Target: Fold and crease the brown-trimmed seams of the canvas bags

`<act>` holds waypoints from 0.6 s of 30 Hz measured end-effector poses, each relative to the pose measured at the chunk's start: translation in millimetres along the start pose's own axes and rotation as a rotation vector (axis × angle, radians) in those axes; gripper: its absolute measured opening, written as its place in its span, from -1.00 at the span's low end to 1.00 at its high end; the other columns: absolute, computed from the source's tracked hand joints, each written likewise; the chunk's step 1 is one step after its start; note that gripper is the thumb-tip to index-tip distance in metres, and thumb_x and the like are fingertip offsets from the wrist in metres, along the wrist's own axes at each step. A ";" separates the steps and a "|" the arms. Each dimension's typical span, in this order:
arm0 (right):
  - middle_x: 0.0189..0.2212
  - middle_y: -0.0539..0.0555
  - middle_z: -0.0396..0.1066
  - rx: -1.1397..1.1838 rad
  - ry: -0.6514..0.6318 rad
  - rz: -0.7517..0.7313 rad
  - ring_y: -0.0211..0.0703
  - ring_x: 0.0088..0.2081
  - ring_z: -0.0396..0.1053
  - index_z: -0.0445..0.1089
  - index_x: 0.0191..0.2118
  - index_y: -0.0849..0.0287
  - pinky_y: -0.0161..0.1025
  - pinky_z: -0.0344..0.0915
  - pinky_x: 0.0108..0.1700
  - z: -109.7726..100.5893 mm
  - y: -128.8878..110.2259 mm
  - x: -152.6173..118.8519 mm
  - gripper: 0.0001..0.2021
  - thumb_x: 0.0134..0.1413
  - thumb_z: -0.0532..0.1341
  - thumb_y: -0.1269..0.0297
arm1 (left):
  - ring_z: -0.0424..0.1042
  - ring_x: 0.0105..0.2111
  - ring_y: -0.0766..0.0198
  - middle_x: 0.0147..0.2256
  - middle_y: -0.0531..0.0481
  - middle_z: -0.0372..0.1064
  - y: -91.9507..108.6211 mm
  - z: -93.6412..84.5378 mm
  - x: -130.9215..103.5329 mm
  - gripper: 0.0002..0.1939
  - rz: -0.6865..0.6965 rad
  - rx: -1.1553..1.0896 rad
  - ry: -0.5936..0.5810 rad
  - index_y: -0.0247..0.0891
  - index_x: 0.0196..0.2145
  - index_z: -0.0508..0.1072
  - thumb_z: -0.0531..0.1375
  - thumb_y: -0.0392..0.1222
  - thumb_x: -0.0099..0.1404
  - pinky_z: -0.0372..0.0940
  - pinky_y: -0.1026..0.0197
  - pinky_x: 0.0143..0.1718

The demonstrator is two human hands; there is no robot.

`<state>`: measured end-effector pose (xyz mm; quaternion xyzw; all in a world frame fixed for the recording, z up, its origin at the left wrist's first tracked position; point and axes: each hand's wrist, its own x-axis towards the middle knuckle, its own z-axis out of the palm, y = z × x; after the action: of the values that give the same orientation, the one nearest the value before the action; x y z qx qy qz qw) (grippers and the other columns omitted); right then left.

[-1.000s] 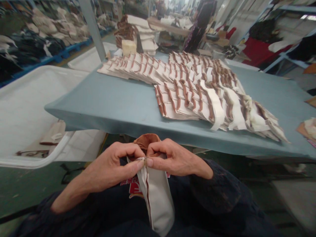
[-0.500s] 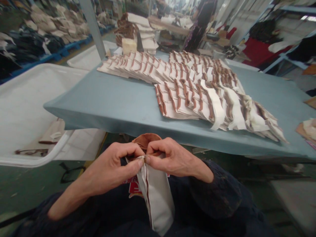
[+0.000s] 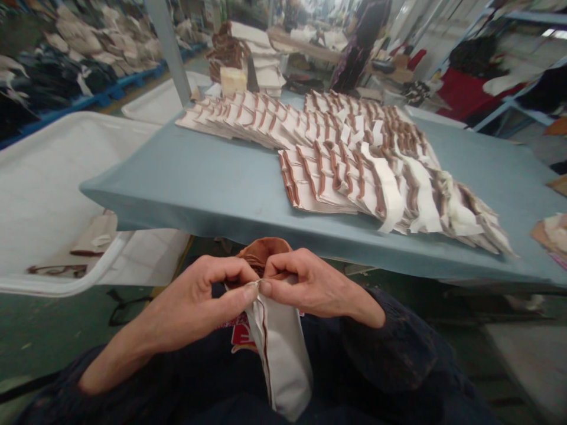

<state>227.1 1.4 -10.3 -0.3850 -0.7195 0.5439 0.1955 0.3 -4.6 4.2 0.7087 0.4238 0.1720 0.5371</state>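
A pale fabric piece [image 3: 287,348] with a reddish-brown edge line hangs down over my dark clothing. Its top edge is pinched between the thumb and finger of my left hand [image 3: 217,295]. Right beside it, my right hand [image 3: 305,280] pinches the same edge, and the two thumb tips nearly touch. Behind the fingers, brown material [image 3: 268,249] bulges up at the top of the piece. Whatever lies between the fingertips is too small to make out.
A blue-green table [image 3: 199,177] stands ahead, bearing overlapping rows of pale and brown fabric pieces [image 3: 323,183] with white strips [image 3: 390,195]. At left is a white bin [image 3: 66,171] holding similar pieces. A person [image 3: 361,44] stands in the background.
My left hand and forearm have shifted very slightly. The pinch of both hands on the fabric edge looks the same, and the piece hangs as before.
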 end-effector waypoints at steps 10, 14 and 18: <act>-0.57 -0.12 0.12 -0.005 -0.010 0.028 -0.34 -0.48 0.04 0.31 -0.44 0.18 -0.32 -0.09 -0.45 -1.4 3.5 1.1 -0.62 0.29 0.25 0.01 | 0.43 -0.50 0.28 -0.46 -0.01 0.56 -6.5 -1.7 1.0 -0.65 -0.005 -0.021 -0.018 -0.28 -0.35 0.66 0.18 -0.02 0.41 0.32 0.34 -0.47; -0.57 -0.12 0.10 0.008 -0.014 0.019 -0.34 -0.49 0.01 0.28 -0.45 0.17 -0.31 -0.11 -0.45 -1.4 4.3 1.1 -0.59 0.31 0.24 -0.03 | 0.43 -0.50 0.30 -0.47 0.01 0.54 -7.5 -1.7 0.9 -0.69 0.017 -0.009 0.002 -0.29 -0.37 0.64 0.18 -0.08 0.39 0.31 0.36 -0.46; -0.56 -0.12 0.11 0.023 -0.022 0.030 -0.34 -0.48 0.02 0.29 -0.43 0.17 -0.31 -0.10 -0.45 -1.0 6.0 0.7 -0.57 0.32 0.25 -0.05 | 0.41 -0.50 0.30 -0.48 0.01 0.53 -6.0 -1.1 1.8 -0.68 0.015 -0.007 -0.004 -0.29 -0.38 0.63 0.17 -0.07 0.39 0.31 0.36 -0.48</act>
<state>229.4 3.3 -15.7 -0.3875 -0.7095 0.5592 0.1839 -1.9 -2.1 -1.3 0.7104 0.4170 0.1759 0.5390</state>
